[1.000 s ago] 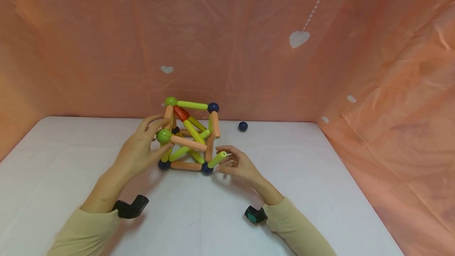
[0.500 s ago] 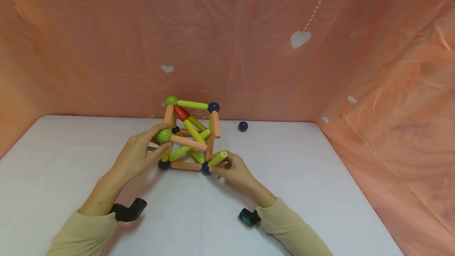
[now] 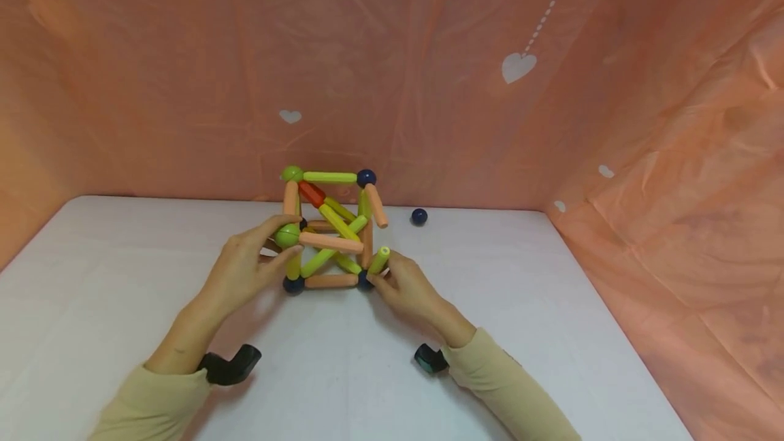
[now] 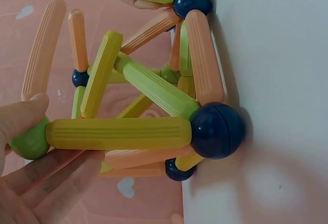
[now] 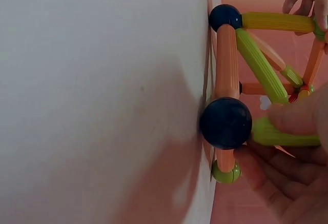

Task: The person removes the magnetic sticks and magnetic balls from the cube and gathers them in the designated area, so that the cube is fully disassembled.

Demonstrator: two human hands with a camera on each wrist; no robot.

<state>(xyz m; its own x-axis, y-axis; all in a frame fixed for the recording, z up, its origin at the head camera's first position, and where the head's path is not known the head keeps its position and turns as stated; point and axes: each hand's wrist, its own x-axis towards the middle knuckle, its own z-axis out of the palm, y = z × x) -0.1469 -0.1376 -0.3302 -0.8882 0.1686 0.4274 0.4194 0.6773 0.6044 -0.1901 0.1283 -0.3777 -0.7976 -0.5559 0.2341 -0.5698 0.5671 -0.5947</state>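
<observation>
A cube-like frame of magnetic rods and balls stands on the white table (image 3: 343,373). My left hand (image 3: 239,274) pinches the green ball (image 3: 286,236) at its upper front left corner, thumb and fingers on either side. From that ball an orange rod (image 3: 332,243) reaches right, its far end joined to no ball. At the lower front right my right hand (image 3: 413,291) pinches a light green rod (image 3: 380,260) beside the dark blue ball (image 5: 226,123). The rod tilts upward, its upper end bare. Yellow and green rods (image 4: 156,86) cross inside the frame.
A loose dark blue ball (image 3: 419,216) lies behind and to the right of the frame. Another orange rod (image 3: 376,205) hangs off the upper back right ball (image 3: 366,177). An orange-pink cloth (image 3: 392,73) with hearts rises behind the table.
My right hand has moved left and taken hold of the light green rod, which now stands more upright. The frame's front has shifted slightly right, and the back orange rod has swung outward.
</observation>
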